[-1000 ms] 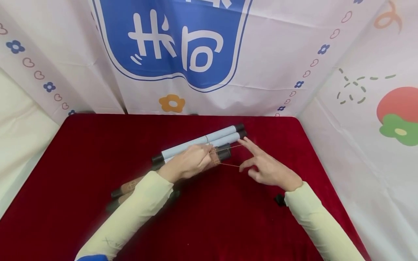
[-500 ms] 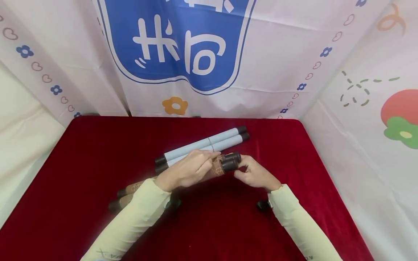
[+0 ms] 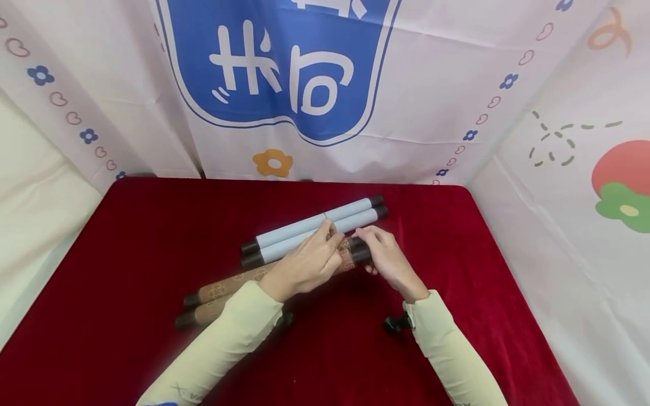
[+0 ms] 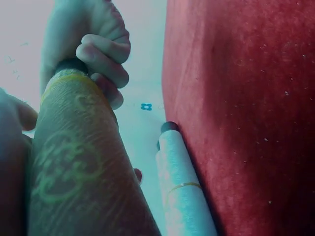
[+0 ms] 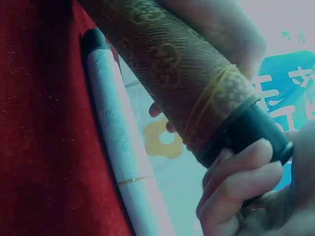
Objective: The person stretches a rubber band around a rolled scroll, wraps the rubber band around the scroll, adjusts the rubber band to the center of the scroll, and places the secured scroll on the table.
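Two brown patterned scrolls (image 3: 223,288) with black end knobs lie side by side, slanting from lower left to upper right in the head view. My left hand (image 3: 310,260) grips them near their right end, its thumb and fingers over the top. Around the right-hand black knobs (image 5: 251,132) curl the fingers of my right hand (image 3: 390,256). A thin yellowish rubber band (image 5: 209,101) loops round the brown roll just inside the knobs, in the right wrist view. In the left wrist view the patterned roll (image 4: 83,162) fills the lower left, partly hiding my left hand.
Just behind, two light blue scrolls (image 3: 284,231) with black ends lie parallel on the red cloth-covered table (image 3: 325,361). A band (image 5: 135,180) circles them. White printed fabric (image 3: 421,84) hangs at the back and sides.
My right hand has moved left from holding the rubber band stretched beyond the brown scrolls to gripping their black knobs. The band now sits around the roll. My left hand stays near the right end.
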`<action>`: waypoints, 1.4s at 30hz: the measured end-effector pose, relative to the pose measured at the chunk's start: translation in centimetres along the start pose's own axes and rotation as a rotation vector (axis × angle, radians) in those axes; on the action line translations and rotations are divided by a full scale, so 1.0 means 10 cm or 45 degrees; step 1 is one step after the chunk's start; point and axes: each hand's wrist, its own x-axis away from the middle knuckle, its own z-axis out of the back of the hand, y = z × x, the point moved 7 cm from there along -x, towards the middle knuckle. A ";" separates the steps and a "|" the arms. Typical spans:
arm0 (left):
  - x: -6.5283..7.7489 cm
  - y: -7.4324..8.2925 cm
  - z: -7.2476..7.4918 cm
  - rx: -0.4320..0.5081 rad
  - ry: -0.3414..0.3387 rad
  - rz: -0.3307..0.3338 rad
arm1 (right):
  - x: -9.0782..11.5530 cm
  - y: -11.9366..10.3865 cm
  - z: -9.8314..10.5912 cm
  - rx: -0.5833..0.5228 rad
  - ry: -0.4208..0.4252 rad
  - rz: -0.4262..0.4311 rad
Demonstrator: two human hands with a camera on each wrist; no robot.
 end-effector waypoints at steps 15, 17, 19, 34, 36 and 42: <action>-0.14 -0.05 -0.14 0.046 -0.072 0.136 | -0.07 0.00 -0.02 0.218 0.180 0.005; -0.13 -0.06 -0.15 0.058 -0.073 0.142 | -0.07 0.02 -0.01 0.243 0.192 0.016; -0.10 -0.08 -0.15 0.065 -0.069 0.150 | -0.07 0.04 -0.02 0.234 0.190 0.022; -0.01 -0.12 -0.11 0.006 -0.028 0.190 | -0.10 0.03 -0.03 0.214 0.182 0.142; -0.01 -0.12 -0.12 0.029 -0.027 0.191 | -0.09 0.02 -0.02 0.229 0.182 0.152; 0.09 -0.18 -0.06 0.038 -0.021 0.242 | -0.07 -0.02 0.00 0.253 0.173 0.173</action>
